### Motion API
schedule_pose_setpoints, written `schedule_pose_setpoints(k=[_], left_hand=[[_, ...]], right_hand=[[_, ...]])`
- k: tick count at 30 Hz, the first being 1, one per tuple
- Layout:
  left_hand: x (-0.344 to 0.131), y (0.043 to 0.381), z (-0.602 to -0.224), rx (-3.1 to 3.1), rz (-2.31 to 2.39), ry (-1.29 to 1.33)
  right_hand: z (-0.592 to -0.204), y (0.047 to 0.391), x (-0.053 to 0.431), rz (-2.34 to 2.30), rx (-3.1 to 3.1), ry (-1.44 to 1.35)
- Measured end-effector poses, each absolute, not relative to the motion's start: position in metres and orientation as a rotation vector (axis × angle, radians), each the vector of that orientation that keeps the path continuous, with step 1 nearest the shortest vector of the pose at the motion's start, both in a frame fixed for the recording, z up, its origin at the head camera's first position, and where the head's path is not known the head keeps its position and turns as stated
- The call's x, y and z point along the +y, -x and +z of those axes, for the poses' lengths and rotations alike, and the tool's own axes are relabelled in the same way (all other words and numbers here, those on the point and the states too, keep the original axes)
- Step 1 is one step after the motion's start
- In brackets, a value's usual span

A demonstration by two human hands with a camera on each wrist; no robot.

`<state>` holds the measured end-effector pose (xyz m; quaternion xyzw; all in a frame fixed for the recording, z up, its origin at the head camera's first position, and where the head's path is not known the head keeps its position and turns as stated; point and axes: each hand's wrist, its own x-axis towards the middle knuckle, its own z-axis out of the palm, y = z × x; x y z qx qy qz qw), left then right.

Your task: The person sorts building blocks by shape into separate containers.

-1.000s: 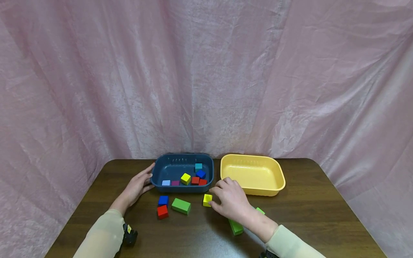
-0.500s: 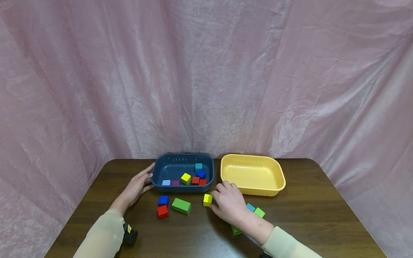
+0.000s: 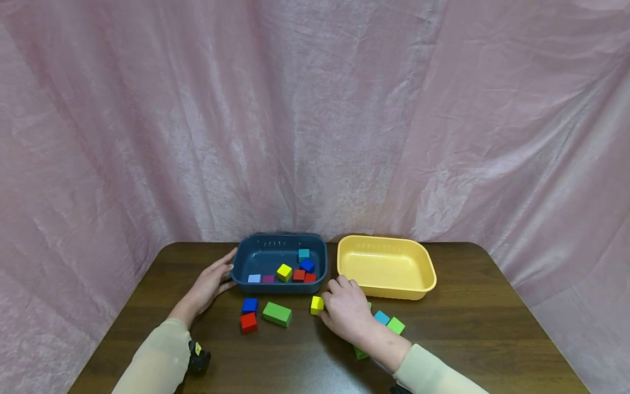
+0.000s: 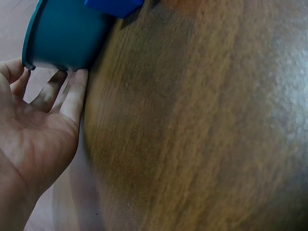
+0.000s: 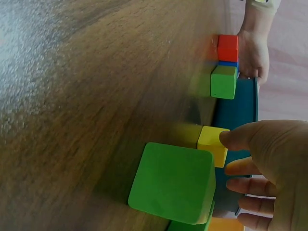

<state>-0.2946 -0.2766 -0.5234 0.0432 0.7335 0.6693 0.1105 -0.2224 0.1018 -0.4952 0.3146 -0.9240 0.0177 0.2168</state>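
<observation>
In the head view, my left hand rests its fairly straight fingers against the left end of the dark blue basin; the left wrist view shows the fingertips on its outer wall. My right hand is at a yellow cube standing on the table in front of the basins. In the right wrist view, thumb and forefinger pinch one edge of that yellow cube, while the other fingers extend loosely. A large green block stands close by, partly hidden by my right hand in the head view.
Several coloured cubes lie inside the blue basin. A yellow basin stands to its right. In front are a blue cube, a red cube and a green block. Light blue and green blocks lie beside my right wrist.
My right hand has shifted slightly left and nearer at the yellow cube, uncovering the light blue block. The yellow cube has turned a little. My left hand stays put.
</observation>
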Motion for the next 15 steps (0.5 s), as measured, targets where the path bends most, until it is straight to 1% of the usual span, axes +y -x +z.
schedule_pose_setpoints(k=[15], left_hand=[[-0.2777,0.2954,-0.5230,2.139,1.972,-0.105]], right_hand=[[-0.4948,0.2170,0.1004,0.138,-2.568,-0.961]])
